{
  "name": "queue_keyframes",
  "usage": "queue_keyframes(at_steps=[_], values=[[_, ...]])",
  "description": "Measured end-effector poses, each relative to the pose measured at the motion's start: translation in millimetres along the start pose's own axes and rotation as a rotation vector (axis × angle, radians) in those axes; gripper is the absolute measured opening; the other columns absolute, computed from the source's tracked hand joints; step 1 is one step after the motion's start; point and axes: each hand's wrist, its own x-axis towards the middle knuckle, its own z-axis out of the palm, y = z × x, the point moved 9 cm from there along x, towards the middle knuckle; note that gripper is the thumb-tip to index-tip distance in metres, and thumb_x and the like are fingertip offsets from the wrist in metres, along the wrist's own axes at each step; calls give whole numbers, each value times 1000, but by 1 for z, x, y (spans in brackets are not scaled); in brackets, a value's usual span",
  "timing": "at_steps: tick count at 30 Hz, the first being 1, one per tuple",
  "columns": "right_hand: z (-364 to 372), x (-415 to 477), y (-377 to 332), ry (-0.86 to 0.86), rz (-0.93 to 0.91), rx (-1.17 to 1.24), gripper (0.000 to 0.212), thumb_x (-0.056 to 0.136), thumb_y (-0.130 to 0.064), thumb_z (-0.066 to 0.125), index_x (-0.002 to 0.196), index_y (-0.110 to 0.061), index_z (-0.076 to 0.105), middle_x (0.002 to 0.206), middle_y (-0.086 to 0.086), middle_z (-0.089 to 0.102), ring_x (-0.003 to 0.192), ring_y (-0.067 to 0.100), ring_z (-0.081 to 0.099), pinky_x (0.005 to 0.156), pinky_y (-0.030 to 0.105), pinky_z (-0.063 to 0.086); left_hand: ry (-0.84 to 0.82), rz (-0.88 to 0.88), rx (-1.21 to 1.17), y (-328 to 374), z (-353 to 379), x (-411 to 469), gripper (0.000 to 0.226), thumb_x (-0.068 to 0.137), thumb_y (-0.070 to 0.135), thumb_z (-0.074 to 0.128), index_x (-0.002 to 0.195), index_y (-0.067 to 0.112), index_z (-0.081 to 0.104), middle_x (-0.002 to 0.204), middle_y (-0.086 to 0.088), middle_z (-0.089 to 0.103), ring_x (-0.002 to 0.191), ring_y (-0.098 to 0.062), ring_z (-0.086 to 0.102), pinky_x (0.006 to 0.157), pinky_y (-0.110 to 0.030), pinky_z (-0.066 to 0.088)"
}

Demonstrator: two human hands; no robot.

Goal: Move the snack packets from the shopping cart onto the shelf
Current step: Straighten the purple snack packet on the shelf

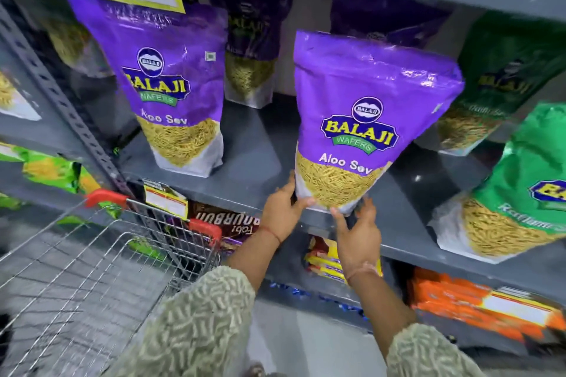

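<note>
left hand (281, 208) grips the bottom left corner of the purple aloo sev packet (367, 107), thumb on its front; right hand (358, 236) lays straight fingers against its base, probably to steady it upright at the shelf (260, 144) front edge, shopping cart (105, 196) near the shelf's left end

bare shelf (263, 144) gap between purple packets (180, 95), green packets (520, 193) crowding right
</note>
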Motion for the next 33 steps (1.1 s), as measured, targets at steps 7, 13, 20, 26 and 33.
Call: queue_keyframes(at_steps=[7,13,20,26,33], values=[[6,-7,3,43,-8,107,65,80,-29,64,134,-19,29,140,5,48,126,22,47,100,44,44,-7,-25,23,-1,-3,-5,70,85,24,58,143,13,22,142,-18,46,134,-35,37,107,-39,35],[75,-81,-54,-150,-362,147,67,83,-47,52,137,-14,28,151,1,18,140,-2,13,112,8,13,712,23,-170,-33,-139,-52,51,82,29,56,128,9,46,131,-17,55,120,-23,52,106,-35,38],[212,-10,-126,-562,-117,332,98,67,-13,77,141,-10,14,150,8,26,137,17,27,115,34,28,561,-121,-288,-95,-256,16,69,78,21,66,136,7,32,144,-16,41,134,-26,39,113,-40,31],[248,-6,-108,-563,-170,31,48,71,-20,73,110,-7,48,114,17,63,106,33,59,88,47,49,352,-134,-188,-109,-244,24,50,89,33,49,135,15,41,133,-6,52,122,-15,45,100,-27,34],[246,-9,-116,-526,-234,-20,46,75,-22,70,112,-3,49,115,19,64,108,34,58,87,44,49,398,-111,-177,-105,-242,13,41,91,25,48,129,9,48,117,0,54,112,-13,48,77,-8,33]])
